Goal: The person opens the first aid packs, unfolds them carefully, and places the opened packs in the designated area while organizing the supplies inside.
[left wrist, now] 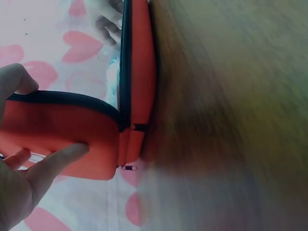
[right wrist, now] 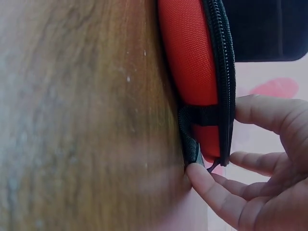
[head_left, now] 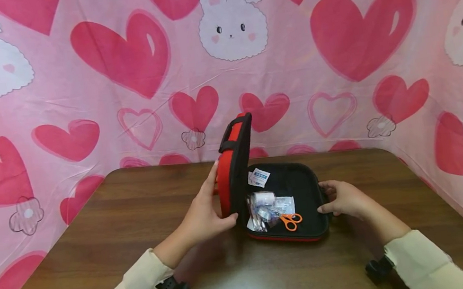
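Note:
A red zippered first-aid case stands open on the table, its lid [head_left: 228, 183] raised nearly upright on the left. My left hand [head_left: 203, 218] grips this lid, thumb near its lower edge and fingers on the outer side; the left wrist view shows fingers on both sides of the red shell [left wrist: 67, 130]. At the right rim of the black-lined base [head_left: 307, 188], my right hand [head_left: 346, 202] pinches the edge beside the black handle strap [right wrist: 186, 134]. Inside the base lie orange-handled scissors [head_left: 290, 222], a white bandage roll [head_left: 264, 199] and small packets [head_left: 259, 177].
The case rests on a brown wooden table [head_left: 155, 186]. Behind and at both sides hangs a pink cloth [head_left: 290, 61] with hearts and rabbits. Each wrist wears a black strap with a device [head_left: 175, 288].

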Available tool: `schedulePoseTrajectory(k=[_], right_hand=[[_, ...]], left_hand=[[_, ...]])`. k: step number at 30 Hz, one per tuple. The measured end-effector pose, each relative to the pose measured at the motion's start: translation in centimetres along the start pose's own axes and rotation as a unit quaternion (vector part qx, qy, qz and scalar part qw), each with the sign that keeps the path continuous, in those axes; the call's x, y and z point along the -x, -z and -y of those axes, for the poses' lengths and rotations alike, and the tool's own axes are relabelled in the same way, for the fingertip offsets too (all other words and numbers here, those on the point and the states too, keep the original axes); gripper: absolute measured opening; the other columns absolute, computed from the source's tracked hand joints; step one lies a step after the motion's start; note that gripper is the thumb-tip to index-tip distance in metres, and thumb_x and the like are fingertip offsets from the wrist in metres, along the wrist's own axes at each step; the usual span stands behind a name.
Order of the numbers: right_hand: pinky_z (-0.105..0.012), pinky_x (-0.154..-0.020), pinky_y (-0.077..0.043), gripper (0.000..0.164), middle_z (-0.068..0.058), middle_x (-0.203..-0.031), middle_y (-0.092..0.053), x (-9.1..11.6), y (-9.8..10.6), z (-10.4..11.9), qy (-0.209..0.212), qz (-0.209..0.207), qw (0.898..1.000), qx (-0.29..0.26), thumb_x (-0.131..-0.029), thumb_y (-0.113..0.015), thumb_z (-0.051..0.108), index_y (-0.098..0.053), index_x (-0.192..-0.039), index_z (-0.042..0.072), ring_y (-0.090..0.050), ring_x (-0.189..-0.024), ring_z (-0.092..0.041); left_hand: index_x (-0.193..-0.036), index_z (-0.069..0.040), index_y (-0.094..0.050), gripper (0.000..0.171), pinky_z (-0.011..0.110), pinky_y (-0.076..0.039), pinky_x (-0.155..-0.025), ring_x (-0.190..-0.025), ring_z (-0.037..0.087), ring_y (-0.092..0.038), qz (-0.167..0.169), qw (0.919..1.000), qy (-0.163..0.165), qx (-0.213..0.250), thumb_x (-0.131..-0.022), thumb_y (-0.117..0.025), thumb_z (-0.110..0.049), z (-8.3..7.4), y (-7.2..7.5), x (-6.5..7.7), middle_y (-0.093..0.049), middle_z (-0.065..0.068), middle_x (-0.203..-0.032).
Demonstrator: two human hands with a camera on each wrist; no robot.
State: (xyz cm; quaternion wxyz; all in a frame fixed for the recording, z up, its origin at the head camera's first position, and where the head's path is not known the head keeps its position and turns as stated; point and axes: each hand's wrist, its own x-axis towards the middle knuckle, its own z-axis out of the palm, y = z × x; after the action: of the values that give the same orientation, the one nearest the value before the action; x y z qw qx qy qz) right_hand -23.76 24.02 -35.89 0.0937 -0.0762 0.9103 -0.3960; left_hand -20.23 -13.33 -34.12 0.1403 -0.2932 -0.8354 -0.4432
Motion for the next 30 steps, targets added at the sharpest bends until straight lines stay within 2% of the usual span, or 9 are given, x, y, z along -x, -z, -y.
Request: schedulePoseTrajectory(k=[2,5,7,9,14,17,21,25,30], right_hand=[[-0.038,-0.064,-0.058,0.081,-0.036,-0.123,-0.051,0.0,0.0,0.0,0.003,0.001,1.0,-0.009,-0.074,-0.084,0.009,-0.039,-0.14,-0.009,-0.055,-0.106,-0.042],[-0.038,-0.064,-0.058,0.081,-0.035,-0.123,-0.05,0.1,0.1,-0.1,0.007,0.005,1.0,-0.017,-0.075,-0.083,0.007,-0.038,-0.141,-0.008,-0.053,-0.11,-0.044],[-0.038,-0.065,-0.058,0.081,-0.035,-0.124,-0.05,0.1,0.1,-0.1,0.007,0.007,1.0,-0.02,-0.075,-0.083,0.008,-0.039,-0.141,-0.008,-0.053,-0.111,-0.045],[-0.038,-0.066,-0.058,0.081,-0.035,-0.124,-0.05,0.1,0.1,-0.2,0.006,0.007,1.0,-0.02,-0.075,-0.083,0.008,-0.039,-0.141,-0.008,-0.052,-0.112,-0.045],[-0.038,-0.067,-0.058,0.081,-0.035,-0.125,-0.05,0.2,0.2,-0.1,0.002,0.007,1.0,-0.019,-0.075,-0.084,0.009,-0.039,-0.141,-0.007,-0.052,-0.112,-0.045],[-0.038,-0.067,-0.058,0.082,-0.035,-0.125,-0.05,0.2,0.4,-0.1,0.001,0.009,1.0,-0.019,-0.076,-0.084,0.01,-0.039,-0.142,-0.007,-0.053,-0.112,-0.045],[-0.038,-0.068,-0.058,0.082,-0.035,-0.125,-0.051,0.2,0.5,-0.3,0.001,0.01,1.0,-0.021,-0.076,-0.084,0.01,-0.038,-0.142,-0.007,-0.053,-0.112,-0.045],[-0.039,-0.069,-0.058,0.083,-0.035,-0.125,-0.051,0.3,0.6,-0.4,0.004,0.011,1.0,-0.023,-0.076,-0.083,0.011,-0.037,-0.143,-0.007,-0.053,-0.113,-0.045],[-0.04,-0.071,-0.059,0.082,-0.036,-0.126,-0.049,0.5,0.7,-0.7,0.009,0.013,0.999,-0.045,-0.077,-0.082,0.008,-0.036,-0.142,-0.009,-0.056,-0.109,-0.043]], left_hand=[[-0.156,-0.037,0.0,0.125,0.033,-0.059,-0.062,-0.116,0.028,-0.055,-0.001,0.9996,0.017,0.02,-0.07,-0.084,-0.003,-0.3,0.3,0.2,-0.04,0.009,-0.144],[-0.157,-0.031,0.001,0.127,0.034,-0.059,-0.064,-0.114,0.031,-0.056,-0.014,0.9972,0.024,0.069,-0.069,-0.084,0.004,-1.3,0.8,0.5,-0.039,0.011,-0.143],[-0.157,-0.027,-0.002,0.124,0.037,-0.059,-0.066,-0.114,0.033,-0.055,-0.032,0.9947,0.014,0.096,-0.069,-0.083,0.008,-1.9,1.0,0.7,-0.038,0.012,-0.142],[-0.156,-0.022,-0.01,0.118,0.039,-0.059,-0.066,-0.115,0.032,-0.055,-0.055,0.9907,-0.006,0.124,-0.069,-0.083,0.008,-1.7,1.2,0.8,-0.04,0.011,-0.142],[-0.147,-0.016,-0.031,0.088,0.037,-0.059,-0.07,-0.114,0.026,-0.056,-0.117,0.9805,-0.019,0.156,-0.076,-0.081,0.002,-0.3,2.1,0.7,-0.047,0.005,-0.139],[-0.137,-0.008,-0.042,0.067,0.035,-0.059,-0.071,-0.11,0.025,-0.058,-0.144,0.9738,-0.002,0.176,-0.08,-0.076,0.002,-0.1,3.1,0.7,-0.054,0.008,-0.131],[-0.123,-0.002,-0.05,0.046,0.035,-0.059,-0.071,-0.1,0.022,-0.063,-0.166,0.9686,0.049,0.178,-0.084,-0.073,-0.001,0.0,4.5,0.6,-0.06,0.007,-0.117],[-0.125,-0.003,-0.044,0.048,0.038,-0.059,-0.068,-0.088,0.018,-0.065,-0.15,0.9628,0.102,0.201,-0.086,-0.072,-0.002,0.3,6.0,0.8,-0.059,0.009,-0.11],[-0.145,-0.01,-0.026,0.072,0.045,-0.059,-0.069,-0.087,0.018,-0.066,-0.082,0.9522,0.135,0.261,-0.087,-0.064,0.008,1.7,7.8,1.8,-0.053,0.013,-0.113]])
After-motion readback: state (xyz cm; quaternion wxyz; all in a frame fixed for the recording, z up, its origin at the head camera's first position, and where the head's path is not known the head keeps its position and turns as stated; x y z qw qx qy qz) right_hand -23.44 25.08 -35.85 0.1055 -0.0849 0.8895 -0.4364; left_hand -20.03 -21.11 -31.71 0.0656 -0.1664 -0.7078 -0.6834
